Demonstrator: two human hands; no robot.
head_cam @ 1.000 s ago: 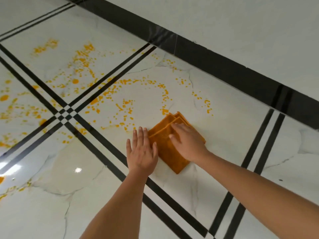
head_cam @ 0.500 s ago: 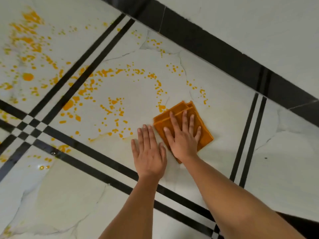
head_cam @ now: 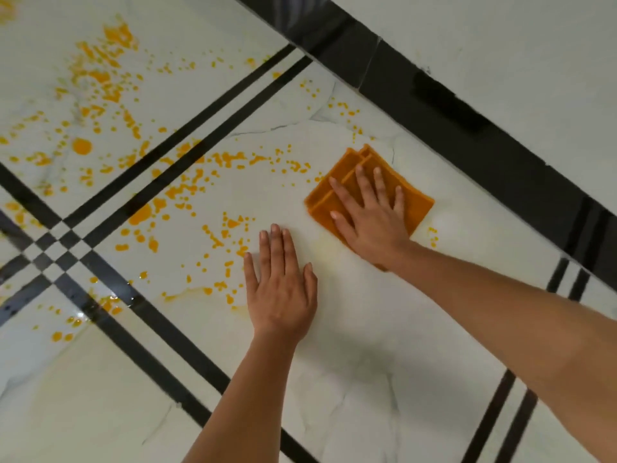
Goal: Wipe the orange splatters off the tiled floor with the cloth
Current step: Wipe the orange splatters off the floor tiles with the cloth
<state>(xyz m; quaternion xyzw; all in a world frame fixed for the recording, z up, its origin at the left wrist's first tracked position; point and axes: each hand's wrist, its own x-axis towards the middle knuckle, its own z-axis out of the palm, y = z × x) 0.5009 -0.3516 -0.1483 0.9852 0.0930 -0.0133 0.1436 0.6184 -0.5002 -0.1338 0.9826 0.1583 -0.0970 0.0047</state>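
A folded orange cloth [head_cam: 414, 203] lies flat on the white marble-look tiled floor [head_cam: 350, 329]. My right hand [head_cam: 370, 215] presses down on it, fingers spread, palm covering its near half. My left hand [head_cam: 280, 289] rests flat on the bare tile just left of the cloth, fingers together, holding nothing. Orange splatters [head_cam: 187, 195] spread across the tiles to the left and beyond both hands, thickest at the upper left [head_cam: 100, 71]. A few small drops [head_cam: 433, 236] sit right of the cloth. A faint yellowish smear [head_cam: 329, 250] shows between the hands.
Double black inlay lines [head_cam: 173, 162] cross the floor and meet in a checkered junction [head_cam: 53, 248] at the left. A wide black skirting band [head_cam: 467, 115] runs diagonally along the white wall [head_cam: 517, 45] just beyond the cloth. A wet glossy patch [head_cam: 100, 305] lies near the junction.
My right hand has pushed the cloth forward toward the wall, over drops that were ahead of it. My left hand stays planted on the tile. The view has moved closer.
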